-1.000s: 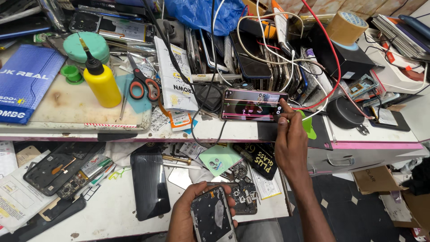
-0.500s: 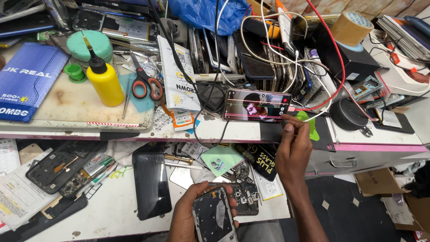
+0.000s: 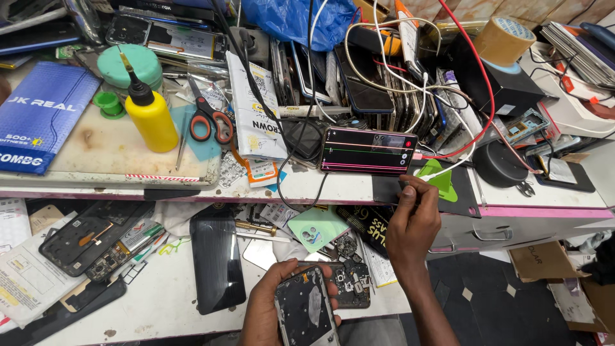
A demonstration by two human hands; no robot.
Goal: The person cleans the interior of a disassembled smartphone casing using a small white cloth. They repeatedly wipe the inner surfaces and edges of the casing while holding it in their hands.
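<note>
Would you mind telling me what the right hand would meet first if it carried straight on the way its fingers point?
Probably the lit phone lying on the upper shelf: the right hand points up toward it, just below its right end, though depth is hard to judge.

Our left hand [image 3: 269,314] closes its grip around an opened phone [image 3: 307,312] at the near edge of the lower tabletop [image 3: 160,307], its back cover off and its insides facing up. Our right hand [image 3: 415,221] reaches up to the front edge of the raised shelf [image 3: 307,186], fingertips touching a green plastic pick [image 3: 444,179] just beside a lit phone [image 3: 368,150] that lies flat with a cable plugged in. Farther left on the shelf stand a yellow squeeze bottle [image 3: 150,115] and red-handled scissors [image 3: 211,122]. A roll of brown tape [image 3: 505,40] sits toward the far right corner. A black screen panel [image 3: 216,259] lies flat on the lower tabletop, left of our left hand.
</note>
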